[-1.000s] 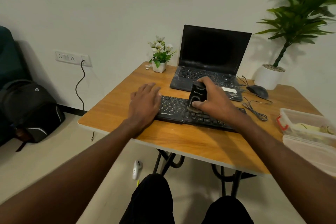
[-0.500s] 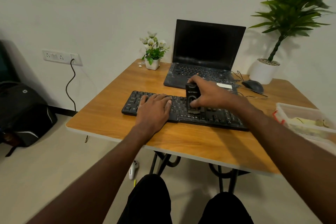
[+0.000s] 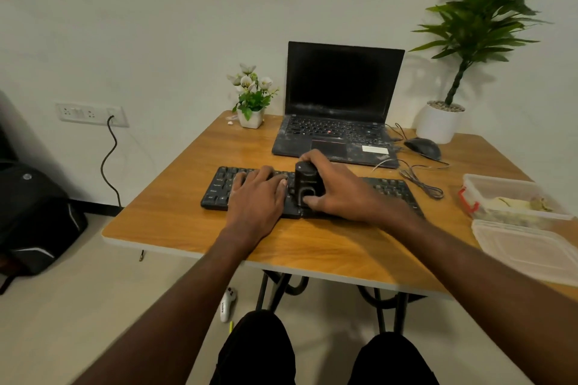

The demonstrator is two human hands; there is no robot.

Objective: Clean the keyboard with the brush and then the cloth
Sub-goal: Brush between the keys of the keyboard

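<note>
Wooden table (image 3: 312, 247) bears keyboard (image 3: 387, 191), laptop (image 3: 337, 134), mouse (image 3: 423, 147).

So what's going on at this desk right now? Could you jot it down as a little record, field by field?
activity: brushing the keyboard
left hand: flat on the keyboard, steadying its left half
right hand: grips the black brush, upright on the keys near the middle
table: wooden, holds everything below
laptop: open behind the keyboard, screen dark, dusty
mouse: right of the laptop
containers: clear plastic, at the table's right edge
cloth: cannot tell where it is
</note>
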